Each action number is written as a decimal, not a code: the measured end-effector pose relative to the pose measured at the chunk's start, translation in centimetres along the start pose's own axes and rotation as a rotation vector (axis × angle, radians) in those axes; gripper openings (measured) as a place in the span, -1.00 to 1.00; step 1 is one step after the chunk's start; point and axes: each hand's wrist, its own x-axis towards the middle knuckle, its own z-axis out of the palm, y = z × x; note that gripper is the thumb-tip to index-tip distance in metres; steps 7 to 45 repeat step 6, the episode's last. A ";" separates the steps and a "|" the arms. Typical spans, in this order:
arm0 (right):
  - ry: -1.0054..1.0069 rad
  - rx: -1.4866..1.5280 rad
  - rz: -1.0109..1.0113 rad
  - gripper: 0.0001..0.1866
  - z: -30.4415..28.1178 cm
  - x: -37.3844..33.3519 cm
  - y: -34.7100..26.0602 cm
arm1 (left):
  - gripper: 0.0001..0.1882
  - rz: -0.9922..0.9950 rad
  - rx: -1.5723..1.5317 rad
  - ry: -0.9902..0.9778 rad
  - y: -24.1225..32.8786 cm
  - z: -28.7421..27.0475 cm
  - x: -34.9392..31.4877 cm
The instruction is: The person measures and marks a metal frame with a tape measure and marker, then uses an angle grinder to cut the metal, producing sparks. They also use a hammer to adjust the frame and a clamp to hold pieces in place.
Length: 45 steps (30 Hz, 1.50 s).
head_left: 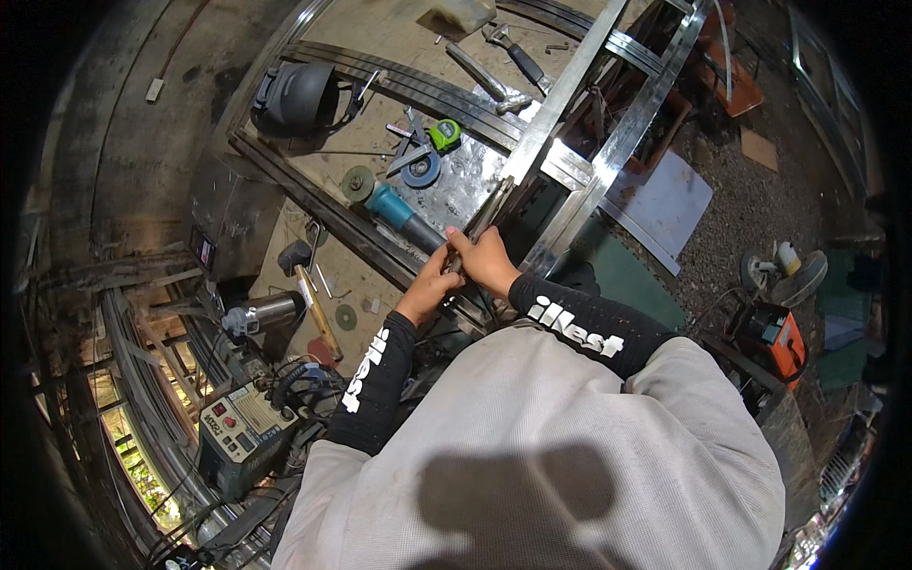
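Observation:
My left hand (430,289) and my right hand (486,265) meet at the near end of the metal frame. Both are closed. From the right hand's fingers a slim, dark metal piece (491,209) points away along the frame; its exact kind is unclear. The left fingers close at its near end, where the grip is partly hidden. Just beyond the left hand lies a teal angle grinder (391,206) with a round disc. Next to it are a blue-rimmed disc (420,170), a square-like metal tool and a green tape measure (444,136).
A silver rectangular-tube frame (570,123) runs away to the right. Beyond are a hammer (483,72), an adjustable wrench (518,57) and a dark welding helmet (296,100). A wooden-handled hammer (318,309) and a welding machine (245,432) are left; an orange machine (771,342) is right.

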 end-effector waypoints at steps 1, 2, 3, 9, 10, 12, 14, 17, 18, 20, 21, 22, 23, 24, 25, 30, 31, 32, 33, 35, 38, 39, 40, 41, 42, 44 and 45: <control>0.019 -0.015 0.011 -0.25 0.1 -0.2 -0.1 | -0.17 0.011 0.002 -0.001 0.0 -0.1 0.1; 0.039 -0.030 0.020 -0.27 0.1 -0.2 -0.2 | -0.18 0.025 0.004 -0.002 -0.1 -0.1 0.2; 0.032 -0.035 0.033 -0.26 0.0 -0.3 -0.3 | -0.17 0.025 -0.001 -0.002 -0.1 -0.2 0.2; 0.014 -0.043 0.047 -0.23 0.0 0.0 -0.2 | -0.16 0.027 -0.014 0.000 -0.3 -0.3 0.3; 0.014 -0.043 0.047 -0.23 0.0 0.0 -0.2 | -0.16 0.027 -0.014 0.000 -0.3 -0.3 0.3; 0.014 -0.043 0.047 -0.23 0.0 0.0 -0.2 | -0.16 0.027 -0.014 0.000 -0.3 -0.3 0.3; 0.014 -0.043 0.047 -0.23 0.0 0.0 -0.2 | -0.16 0.027 -0.014 0.000 -0.3 -0.3 0.3; 0.014 -0.043 0.047 -0.23 0.0 0.0 -0.2 | -0.16 0.027 -0.014 0.000 -0.3 -0.3 0.3; 0.014 -0.043 0.047 -0.23 0.0 0.0 -0.2 | -0.16 0.027 -0.014 0.000 -0.3 -0.3 0.3; 0.014 -0.043 0.047 -0.23 0.0 0.0 -0.2 | -0.16 0.027 -0.014 0.000 -0.3 -0.3 0.3; 0.014 -0.043 0.047 -0.23 0.0 0.0 -0.2 | -0.16 0.027 -0.014 0.000 -0.3 -0.3 0.3; 0.014 -0.043 0.047 -0.23 0.0 0.0 -0.2 | -0.16 0.027 -0.014 0.000 -0.3 -0.3 0.3; 0.014 -0.043 0.047 -0.23 0.0 0.0 -0.2 | -0.16 0.027 -0.014 0.000 -0.3 -0.3 0.3; 0.014 -0.043 0.047 -0.23 0.0 0.0 -0.2 | -0.16 0.027 -0.014 0.000 -0.3 -0.3 0.3; 0.014 -0.043 0.047 -0.23 0.0 0.0 -0.2 | -0.16 0.027 -0.014 0.000 -0.3 -0.3 0.3; 0.014 -0.043 0.047 -0.23 0.0 0.0 -0.2 | -0.16 0.027 -0.014 0.000 -0.3 -0.3 0.3; 0.014 -0.043 0.047 -0.23 0.0 0.0 -0.2 | -0.16 0.027 -0.014 0.000 -0.3 -0.3 0.3; 0.014 -0.043 0.047 -0.23 0.0 0.0 -0.2 | -0.16 0.027 -0.014 0.000 -0.3 -0.3 0.3; 0.014 -0.043 0.047 -0.23 0.0 0.0 -0.2 | -0.16 0.027 -0.014 0.000 -0.3 -0.3 0.3; 0.014 -0.043 0.047 -0.23 0.0 0.0 -0.2 | -0.16 0.027 -0.014 0.000 -0.3 -0.3 0.3; 0.014 -0.043 0.047 -0.23 0.0 0.0 -0.2 | -0.16 0.027 -0.014 0.000 -0.3 -0.3 0.3; 0.014 -0.043 0.047 -0.23 0.0 0.0 -0.2 | -0.16 0.027 -0.014 0.000 -0.3 -0.3 0.3; 0.014 -0.043 0.047 -0.23 0.0 0.0 -0.2 | -0.16 0.027 -0.014 0.000 -0.3 -0.3 0.3; 0.014 -0.043 0.047 -0.23 0.0 0.0 -0.2 | -0.16 0.027 -0.014 0.000 -0.3 -0.3 0.3; 0.014 -0.043 0.047 -0.23 0.0 0.0 -0.2 | -0.16 0.027 -0.014 0.000 -0.3 -0.3 0.3; 0.014 -0.043 0.047 -0.23 0.0 0.0 -0.2 | -0.16 0.027 -0.014 0.000 -0.3 -0.3 0.3; 0.014 -0.043 0.047 -0.23 0.0 0.0 -0.2 | -0.16 0.027 -0.014 0.000 -0.3 -0.3 0.3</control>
